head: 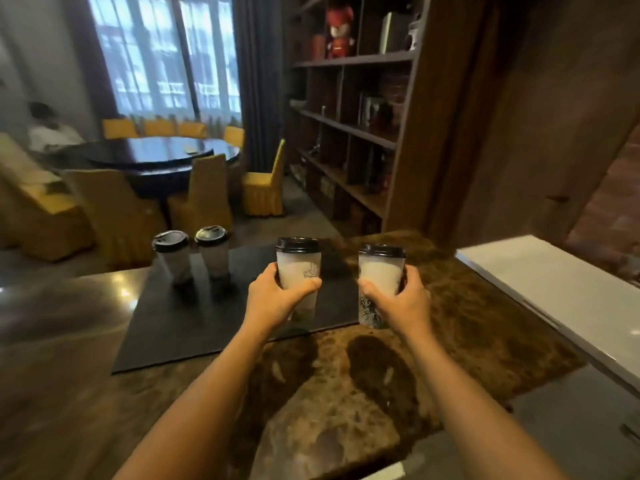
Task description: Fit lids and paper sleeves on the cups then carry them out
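My left hand [273, 299] grips a white paper cup [299, 263] with a black lid, held above the dark mat [194, 317]. My right hand [403, 301] grips a second white cup [381, 275] with a black lid, lifted over the brown stone counter [346, 393]. Two more lidded white cups stand side by side at the mat's far left: one [173, 258] and its neighbour [214, 252]. Both held cups cast shadows on the counter below.
A white surface [554, 285] borders the counter on the right. Beyond the counter are a round dark table [162, 157] with yellow covered chairs [263, 188] and a seated person [52, 129]. A tall wooden shelf unit [349, 126] stands ahead.
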`<act>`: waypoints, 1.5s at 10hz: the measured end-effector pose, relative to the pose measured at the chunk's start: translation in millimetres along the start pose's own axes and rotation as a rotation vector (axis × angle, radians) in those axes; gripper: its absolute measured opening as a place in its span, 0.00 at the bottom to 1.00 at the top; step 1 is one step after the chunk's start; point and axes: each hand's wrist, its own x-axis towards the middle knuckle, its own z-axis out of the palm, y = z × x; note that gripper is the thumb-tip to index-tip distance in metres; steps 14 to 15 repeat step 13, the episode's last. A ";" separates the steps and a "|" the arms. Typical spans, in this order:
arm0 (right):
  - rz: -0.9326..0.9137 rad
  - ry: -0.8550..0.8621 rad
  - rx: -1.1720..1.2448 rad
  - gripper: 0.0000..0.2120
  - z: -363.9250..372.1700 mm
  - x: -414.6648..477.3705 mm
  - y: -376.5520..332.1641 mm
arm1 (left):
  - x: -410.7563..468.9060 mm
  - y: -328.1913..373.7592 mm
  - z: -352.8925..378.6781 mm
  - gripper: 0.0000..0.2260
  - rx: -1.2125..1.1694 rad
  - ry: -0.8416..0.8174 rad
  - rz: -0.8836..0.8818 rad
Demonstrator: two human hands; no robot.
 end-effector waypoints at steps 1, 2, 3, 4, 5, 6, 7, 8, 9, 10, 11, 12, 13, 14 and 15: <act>0.005 -0.094 0.034 0.41 58.0 38.1 -2.8 | 34.7 -22.9 -20.4 0.27 0.016 0.108 -0.044; -0.015 -0.186 0.052 0.40 107.3 73.9 -3.3 | 74.5 -45.6 -29.7 0.29 0.036 0.202 -0.091; -0.028 -0.261 0.057 0.41 149.0 109.4 2.1 | 116.4 -64.3 -32.9 0.32 0.092 0.262 -0.115; -0.023 -0.319 0.054 0.45 185.9 145.3 11.0 | 158.1 -85.6 -27.9 0.33 0.140 0.289 -0.147; -0.038 -0.320 0.028 0.46 221.1 177.3 28.4 | 193.1 -107.8 -19.7 0.26 0.118 0.320 -0.198; -0.022 -0.366 -0.008 0.43 251.8 204.5 45.5 | 223.5 -127.2 -10.1 0.29 0.097 0.323 -0.264; -0.018 -0.350 0.003 0.43 272.0 226.6 49.6 | 244.6 -145.1 -2.1 0.36 0.034 0.297 -0.244; -0.018 -0.305 0.045 0.43 286.1 237.8 51.6 | 257.2 -162.9 2.6 0.38 0.075 0.335 -0.202; -0.056 -0.260 0.044 0.42 296.9 237.0 56.4 | 260.8 -169.9 3.6 0.36 0.085 0.354 -0.212; -0.047 -0.251 0.068 0.41 301.6 236.5 58.6 | 258.5 -174.7 3.3 0.34 0.101 0.314 -0.254; 0.036 -0.344 0.014 0.43 297.6 234.9 59.0 | 253.2 -175.2 4.0 0.33 0.149 0.272 -0.320; 0.119 -0.475 -0.046 0.49 293.8 227.8 66.6 | 243.6 -170.8 5.0 0.34 0.161 0.228 -0.367; 0.063 -0.503 -0.241 0.50 287.1 210.1 67.6 | 224.0 -163.1 3.6 0.35 0.191 0.224 -0.396; 0.063 -0.503 -0.241 0.50 287.1 210.1 67.6 | 224.0 -163.1 3.6 0.35 0.191 0.224 -0.396; 0.063 -0.503 -0.241 0.50 287.1 210.1 67.6 | 224.0 -163.1 3.6 0.35 0.191 0.224 -0.396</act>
